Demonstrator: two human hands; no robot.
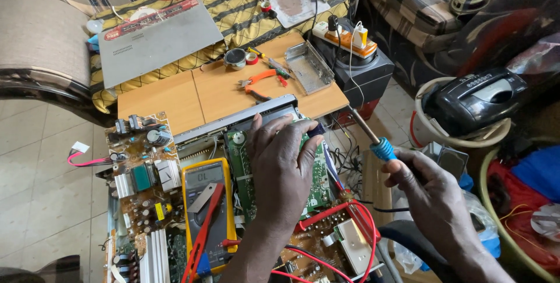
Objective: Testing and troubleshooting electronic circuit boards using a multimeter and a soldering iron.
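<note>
At the centre of the frame the left hand (284,163) lies flat on a green circuit board (318,175), fingers spread and pressing on its upper edge, its grip closed on nothing. At centre right the right hand (434,198) has its grip wrapped around a soldering iron (373,140) with a blue collar, tip pointing up-left, clear of the board. Just left of the board, a yellow multimeter (207,201) rests with a red probe across it. Further left lies a brown power board (143,166). Orange-handled pliers (259,82) lie on the wooden tabletop (169,96) above.
</note>
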